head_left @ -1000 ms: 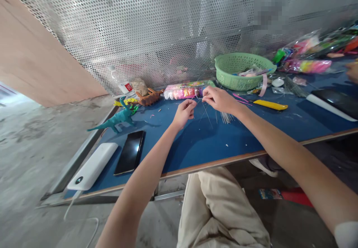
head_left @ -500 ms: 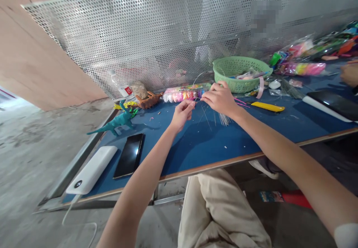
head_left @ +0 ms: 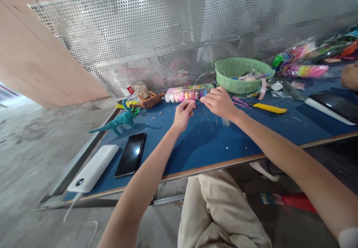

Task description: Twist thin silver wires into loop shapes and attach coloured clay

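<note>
Above the middle of the blue table (head_left: 195, 151), my left hand (head_left: 184, 115) and my right hand (head_left: 217, 100) work close together. Each pinches a thin pale wire (head_left: 199, 78), which bows upward in a loop between them and behind the right hand. A small gap separates the fingertips. Beneath my right hand lies a bundle of straight wires (head_left: 225, 122), partly covered by it, with a few loose strands to its left. Just behind the hands is a clear pack of colourful modelling clay (head_left: 181, 95).
On the left stand a teal toy dinosaur (head_left: 120, 121), a brown one (head_left: 151, 100) and a bottle (head_left: 120, 82). A phone (head_left: 130, 154) and white power bank (head_left: 95, 168) lie nearer. Rightward are a green basket (head_left: 243, 87), yellow utility knife (head_left: 270, 109) and another person's hand (head_left: 349, 77).
The view has shifted slightly, moving everything a little to the right in the picture. Both hands keep their pinch on the wire, with only a small shift of the fingers.
</note>
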The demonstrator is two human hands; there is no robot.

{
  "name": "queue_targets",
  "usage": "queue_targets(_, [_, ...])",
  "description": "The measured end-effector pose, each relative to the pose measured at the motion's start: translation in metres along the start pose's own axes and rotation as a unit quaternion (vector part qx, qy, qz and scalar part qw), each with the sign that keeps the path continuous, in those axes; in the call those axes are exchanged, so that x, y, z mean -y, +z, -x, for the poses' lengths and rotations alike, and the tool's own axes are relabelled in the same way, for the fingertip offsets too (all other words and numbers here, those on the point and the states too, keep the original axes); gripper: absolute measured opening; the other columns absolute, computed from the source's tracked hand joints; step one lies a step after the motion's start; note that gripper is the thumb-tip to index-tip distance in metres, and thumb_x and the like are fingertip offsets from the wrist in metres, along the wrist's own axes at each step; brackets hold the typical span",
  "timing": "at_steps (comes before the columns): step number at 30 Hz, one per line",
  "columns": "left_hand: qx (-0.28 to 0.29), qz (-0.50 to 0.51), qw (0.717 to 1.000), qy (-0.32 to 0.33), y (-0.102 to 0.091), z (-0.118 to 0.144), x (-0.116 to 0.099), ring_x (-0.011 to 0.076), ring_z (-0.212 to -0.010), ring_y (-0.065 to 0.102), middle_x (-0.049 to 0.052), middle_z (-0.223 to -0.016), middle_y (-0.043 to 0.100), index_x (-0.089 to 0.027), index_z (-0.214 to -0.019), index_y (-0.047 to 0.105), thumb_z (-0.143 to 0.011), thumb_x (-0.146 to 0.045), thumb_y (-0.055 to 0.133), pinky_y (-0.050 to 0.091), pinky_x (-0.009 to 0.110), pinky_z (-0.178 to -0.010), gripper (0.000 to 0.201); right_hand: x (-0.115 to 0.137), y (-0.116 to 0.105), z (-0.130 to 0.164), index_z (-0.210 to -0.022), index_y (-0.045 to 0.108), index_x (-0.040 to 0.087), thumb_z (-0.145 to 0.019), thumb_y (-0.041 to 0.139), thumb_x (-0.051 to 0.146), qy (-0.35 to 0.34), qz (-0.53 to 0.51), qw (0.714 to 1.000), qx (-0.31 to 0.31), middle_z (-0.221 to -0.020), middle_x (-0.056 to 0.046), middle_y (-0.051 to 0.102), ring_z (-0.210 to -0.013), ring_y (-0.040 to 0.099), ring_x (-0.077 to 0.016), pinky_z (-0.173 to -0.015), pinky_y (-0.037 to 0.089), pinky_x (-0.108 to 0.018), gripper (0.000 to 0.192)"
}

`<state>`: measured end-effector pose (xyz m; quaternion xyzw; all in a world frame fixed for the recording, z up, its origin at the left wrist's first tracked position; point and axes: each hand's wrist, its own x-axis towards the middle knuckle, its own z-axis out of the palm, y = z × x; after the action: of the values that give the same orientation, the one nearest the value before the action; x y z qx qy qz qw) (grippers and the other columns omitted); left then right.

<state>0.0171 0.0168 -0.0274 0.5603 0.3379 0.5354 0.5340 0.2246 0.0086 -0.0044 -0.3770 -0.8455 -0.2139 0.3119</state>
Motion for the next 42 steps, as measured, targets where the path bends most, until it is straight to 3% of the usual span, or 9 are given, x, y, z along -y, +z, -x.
queue_targets(6, [0.021,-0.017,0.999,0.017,-0.002,0.001,0.000,0.0045,-0.053,0.039,-0.002,-0.070,0.055,-0.015,-0.084,0.064,-0.077,-0.053,0.083,0.031,0.020,-0.048,0.042,0.000,-0.002,0.001,-0.114,0.075,0.030,-0.108,0.039,0.029,-0.012,-0.021,1.000,0.009,-0.094,-0.005,0.077,-0.096,0.053,-0.0264,-0.090,0.031,-0.043,0.037])
queue_targets(13, [0.012,-0.048,0.995,0.081,0.000,0.003,-0.002,0.0041,-0.047,0.040,-0.004,-0.071,0.056,-0.019,-0.109,0.068,-0.083,-0.046,0.080,0.030,0.021,-0.043,0.040,-0.001,-0.002,0.001,-0.114,0.076,0.029,-0.109,0.037,0.032,-0.028,-0.018,0.999,0.018,-0.091,-0.005,0.076,-0.096,0.052,-0.0257,-0.091,0.031,-0.042,0.039])
queue_targets(25, [0.011,-0.048,0.995,0.087,0.001,0.006,-0.006,0.0029,-0.047,0.040,-0.002,-0.074,0.061,-0.017,-0.099,0.065,-0.086,-0.044,0.079,0.032,0.020,-0.043,0.033,0.003,-0.002,0.001,-0.117,0.075,0.029,-0.109,0.038,0.032,-0.036,-0.027,0.999,0.016,-0.094,-0.005,0.076,-0.096,0.052,-0.0258,-0.091,0.031,-0.042,0.038])
queue_targets(32, [0.000,-0.010,0.996,0.083,0.008,0.008,-0.004,0.0028,-0.048,0.034,-0.005,-0.074,0.052,-0.020,-0.094,0.062,-0.086,-0.043,0.078,0.029,0.020,-0.042,0.030,0.009,-0.002,0.001,-0.118,0.074,0.024,-0.107,0.043,0.034,-0.002,-0.051,0.998,-0.039,-0.088,-0.008,0.072,-0.092,0.057,-0.0267,-0.092,0.036,-0.043,0.034])
queue_targets(36, [-0.013,0.031,0.997,0.075,0.016,0.010,-0.005,0.0034,-0.051,0.030,-0.005,-0.073,0.049,-0.020,-0.095,0.063,-0.084,-0.042,0.080,0.026,0.020,-0.043,0.030,0.004,0.001,0.004,-0.131,0.069,0.030,-0.106,0.045,0.034,-0.005,-0.057,0.998,-0.035,-0.094,-0.007,0.075,-0.096,0.057,-0.0286,-0.094,0.035,-0.046,0.035])
queue_targets(42, [-0.049,0.049,0.994,0.089,0.021,0.010,-0.005,0.0047,-0.054,0.034,-0.003,-0.074,0.054,-0.018,-0.093,0.066,-0.081,-0.040,0.082,0.026,0.020,-0.045,0.029,0.006,0.001,0.003,-0.134,0.069,0.034,-0.108,0.042,0.034,-0.002,-0.033,0.999,-0.034,-0.094,-0.006,0.074,-0.093,0.053,-0.0271,-0.092,0.032,-0.046,0.038])
